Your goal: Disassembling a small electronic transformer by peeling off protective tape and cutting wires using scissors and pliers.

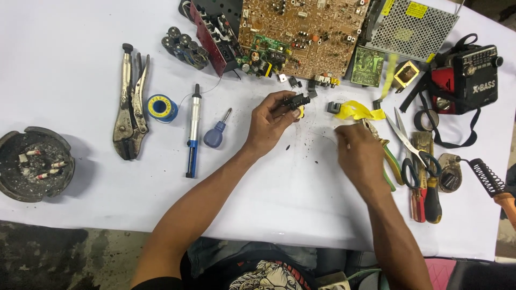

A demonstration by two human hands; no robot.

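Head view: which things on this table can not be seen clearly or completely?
- Small black part in the left hand: the fingers cover most of it, too small to identify.
- Right hand: seen from the back, so its grip on the yellow tape is hidden and motion-blurred.
- Soldering iron: handle cut off by the right edge.
- Circuit board: top cut off by the upper edge.
- Pliers: jaws hidden under the right hand.
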